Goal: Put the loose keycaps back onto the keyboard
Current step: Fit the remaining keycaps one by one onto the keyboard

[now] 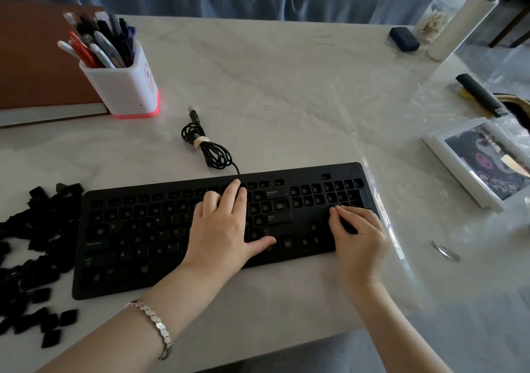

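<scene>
On pale table (pixel 286 86), left hand (pixel 220 229) lies flat on keyboard (pixel 129 229), right hand (pixel 358 235) seemingly pinches keycap (pixel 333 207).

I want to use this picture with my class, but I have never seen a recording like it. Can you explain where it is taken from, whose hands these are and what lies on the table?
There is no machine here: a person works with bare hands, and the single picture comes from a camera worn on their head, looking down. On the pale table lies a black keyboard with many keys missing. The loose keycaps are heaped at its left end. The left hand rests flat on the middle of the keyboard. The right hand pinches what looks like one keycap over the number pad at the right end. Behind stand a pen holder and the keyboard's coiled cable.
</scene>
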Motion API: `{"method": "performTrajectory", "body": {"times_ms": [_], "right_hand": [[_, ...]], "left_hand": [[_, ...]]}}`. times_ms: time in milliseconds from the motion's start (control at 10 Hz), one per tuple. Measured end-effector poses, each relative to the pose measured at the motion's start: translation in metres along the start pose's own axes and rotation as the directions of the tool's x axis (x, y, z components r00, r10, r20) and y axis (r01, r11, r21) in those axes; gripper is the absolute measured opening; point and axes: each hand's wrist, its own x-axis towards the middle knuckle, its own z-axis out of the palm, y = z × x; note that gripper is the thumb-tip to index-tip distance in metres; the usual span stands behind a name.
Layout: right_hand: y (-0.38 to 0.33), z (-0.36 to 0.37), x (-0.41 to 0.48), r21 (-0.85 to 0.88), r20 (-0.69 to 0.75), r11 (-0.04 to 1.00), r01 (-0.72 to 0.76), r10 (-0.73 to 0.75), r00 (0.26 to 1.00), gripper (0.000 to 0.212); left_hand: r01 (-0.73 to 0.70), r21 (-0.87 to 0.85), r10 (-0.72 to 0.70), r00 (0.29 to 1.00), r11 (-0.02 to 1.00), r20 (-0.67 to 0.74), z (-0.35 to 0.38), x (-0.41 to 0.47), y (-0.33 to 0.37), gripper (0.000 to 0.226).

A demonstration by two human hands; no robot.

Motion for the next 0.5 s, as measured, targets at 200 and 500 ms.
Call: {"method": "performTrajectory", "body": {"times_ms": [200, 500], "right_hand": [[0.002, 0.001, -0.002, -0.027, 0.002, 0.998, 0.059, -0.059, 0.998, 0.01], [0.019, -0.01, -0.007, -0.313, 0.17, 0.867, 0.388, -0.35, 0.921, 0.03]], "left_hand": [[0.004, -0.009, -0.004, 0.999, 1.0, 0.037, -0.004, 0.001, 0.001, 0.092], [-0.004, -0.009, 0.005, 1.0, 1.0, 0.021, -0.002, 0.0, 0.001, 0.093]]}}
